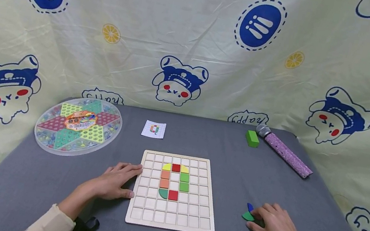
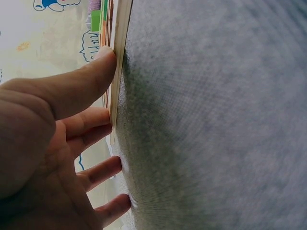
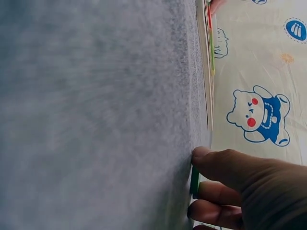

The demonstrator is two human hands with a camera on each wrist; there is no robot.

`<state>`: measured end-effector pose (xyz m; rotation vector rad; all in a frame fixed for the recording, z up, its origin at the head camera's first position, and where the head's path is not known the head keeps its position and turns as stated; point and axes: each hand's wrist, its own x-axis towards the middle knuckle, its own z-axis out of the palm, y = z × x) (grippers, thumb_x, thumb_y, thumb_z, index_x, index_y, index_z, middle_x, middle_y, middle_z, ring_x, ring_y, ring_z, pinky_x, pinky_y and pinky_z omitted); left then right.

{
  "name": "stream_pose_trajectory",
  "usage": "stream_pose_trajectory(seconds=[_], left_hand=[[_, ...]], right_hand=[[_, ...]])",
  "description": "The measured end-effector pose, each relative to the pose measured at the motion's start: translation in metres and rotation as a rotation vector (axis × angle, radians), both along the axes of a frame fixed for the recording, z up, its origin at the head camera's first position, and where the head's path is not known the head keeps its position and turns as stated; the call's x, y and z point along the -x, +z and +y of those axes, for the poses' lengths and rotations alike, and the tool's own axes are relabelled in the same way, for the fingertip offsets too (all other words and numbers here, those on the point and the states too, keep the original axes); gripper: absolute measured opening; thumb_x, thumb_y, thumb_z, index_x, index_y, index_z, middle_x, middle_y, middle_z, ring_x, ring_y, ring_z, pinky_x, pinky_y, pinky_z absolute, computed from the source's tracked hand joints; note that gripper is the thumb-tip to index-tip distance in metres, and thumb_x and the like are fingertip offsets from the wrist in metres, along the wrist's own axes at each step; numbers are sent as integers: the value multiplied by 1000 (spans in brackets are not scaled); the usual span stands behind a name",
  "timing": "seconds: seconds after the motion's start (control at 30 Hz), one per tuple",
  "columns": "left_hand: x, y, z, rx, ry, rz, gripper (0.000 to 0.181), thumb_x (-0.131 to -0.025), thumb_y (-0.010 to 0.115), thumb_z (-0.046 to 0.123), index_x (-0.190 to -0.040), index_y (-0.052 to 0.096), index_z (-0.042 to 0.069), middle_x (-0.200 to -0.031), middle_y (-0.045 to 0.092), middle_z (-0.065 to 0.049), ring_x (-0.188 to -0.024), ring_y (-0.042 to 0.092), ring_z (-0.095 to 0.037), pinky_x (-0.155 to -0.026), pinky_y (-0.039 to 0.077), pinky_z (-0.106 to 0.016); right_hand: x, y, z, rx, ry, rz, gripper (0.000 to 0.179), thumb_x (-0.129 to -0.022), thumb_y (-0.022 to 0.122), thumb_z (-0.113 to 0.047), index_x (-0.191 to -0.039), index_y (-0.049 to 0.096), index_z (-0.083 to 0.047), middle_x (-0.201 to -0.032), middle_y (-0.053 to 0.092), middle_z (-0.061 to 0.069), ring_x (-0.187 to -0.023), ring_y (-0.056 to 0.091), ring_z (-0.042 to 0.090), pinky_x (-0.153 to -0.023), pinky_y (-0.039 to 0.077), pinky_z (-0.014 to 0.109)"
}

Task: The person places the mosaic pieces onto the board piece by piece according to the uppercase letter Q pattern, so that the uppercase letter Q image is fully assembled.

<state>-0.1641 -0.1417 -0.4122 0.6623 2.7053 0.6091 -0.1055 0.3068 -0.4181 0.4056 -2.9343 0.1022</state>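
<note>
A wooden grid board (image 1: pixel 170 218) lies on the table with colored tiles in an oval ring: two yellow quarter-rounds (image 1: pixel 166 166), red squares (image 1: pixel 173 195), orange squares (image 1: pixel 164 183), green squares (image 1: pixel 183 186) and a dark green quarter-round (image 1: pixel 163 193). My left hand (image 1: pixel 117 181) rests at the board's left edge, fingers spread; in the left wrist view its thumb (image 2: pixel 103 67) touches the wooden side. To the right of the board, my right hand (image 1: pixel 273 226) pinches a green curved tile (image 1: pixel 247 216) low over the cloth. A blue tile (image 1: pixel 250 207) sits just behind it, partly covered by the fingers.
Behind the board lies a small card (image 1: pixel 153 129) printed with a similar colored ring. A round Chinese checkers box (image 1: pixel 50 140) stands at the back left. At the back right are a green block (image 1: pixel 252 139) and a glittery pink microphone (image 1: pixel 287 155). A printed curtain hangs behind the table.
</note>
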Motion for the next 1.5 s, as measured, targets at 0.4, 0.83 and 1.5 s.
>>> stream_pose_trajectory(seconds=[0.4, 0.83, 1.5], left_hand=[[-1, -1, 0, 5, 7, 1, 73, -85, 68, 34, -146, 35, 12, -151, 34, -4, -136, 29, -32, -102, 24, -59], [0, -1, -1, -5, 2, -1, 74, -85, 68, 35, -146, 35, 11, -152, 34, -4, -137, 28, -33, -103, 24, -59], [1, 0, 0, 2, 15, -4, 74, -84, 69, 35, -146, 36, 13, -152, 34, -4, -136, 28, -32, -103, 24, -58]], right_hand=[[7, -1, -12, -5, 55, 43, 20, -69, 80, -34, -79, 69, -22, -74, 54, -13, -74, 44, 8, -67, 36, 30], [14, 8, -54, 50, 248, 153, 20, -69, 81, -34, -81, 69, -23, -77, 58, -14, -75, 43, 5, -68, 36, 29], [42, 6, -119, 53, 484, 156, 20, -75, 77, -33, -89, 72, -20, -84, 61, -9, -82, 48, 9, -72, 38, 28]])
